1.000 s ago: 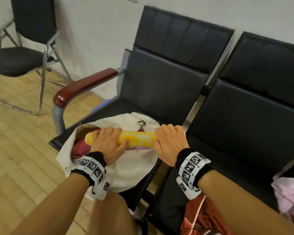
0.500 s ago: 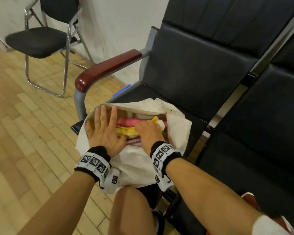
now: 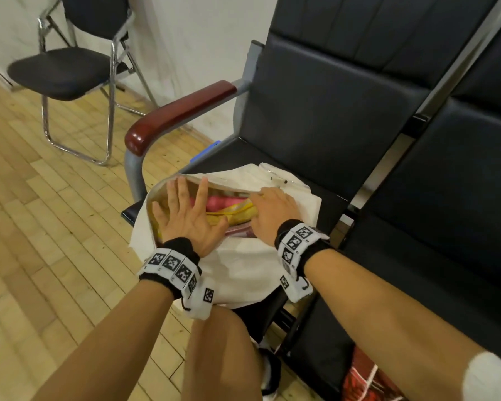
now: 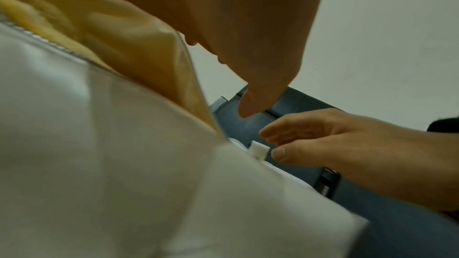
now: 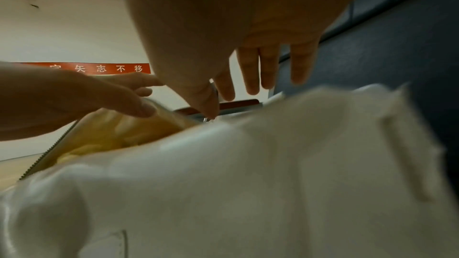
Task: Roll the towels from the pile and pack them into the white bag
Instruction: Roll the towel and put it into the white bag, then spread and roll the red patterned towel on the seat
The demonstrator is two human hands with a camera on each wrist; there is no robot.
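Observation:
The white bag point(image 3: 243, 270) lies open on the black seat point(image 3: 315, 180), its yellow lining point(image 4: 154, 62) showing. Inside are a rolled yellow towel point(image 3: 237, 213), a rolled pink towel point(image 3: 220, 201) behind it and a reddish one point(image 3: 240, 231) in front. My left hand point(image 3: 185, 218) is flat with spread fingers over the left half of the bag's mouth, covering that end of the yellow towel. My right hand point(image 3: 272, 212) sits over the right end of the mouth, fingers straight and pointing down point(image 5: 268, 70), thumb by the zip end. Neither hand grips anything.
A red-brown armrest point(image 3: 182, 111) stands left of the bag. A folding chair point(image 3: 70, 70) is on the wooden floor at the far left. A second black seat point(image 3: 446, 212) adjoins on the right, red cloth point(image 3: 362, 380) below it. My knee point(image 3: 220, 357) is under the bag.
A second ago both hands held the yellow roll above the bag. It now lies inside. The left hand has flattened and spread, and the right hand has let go and shifted to the mouth's right end.

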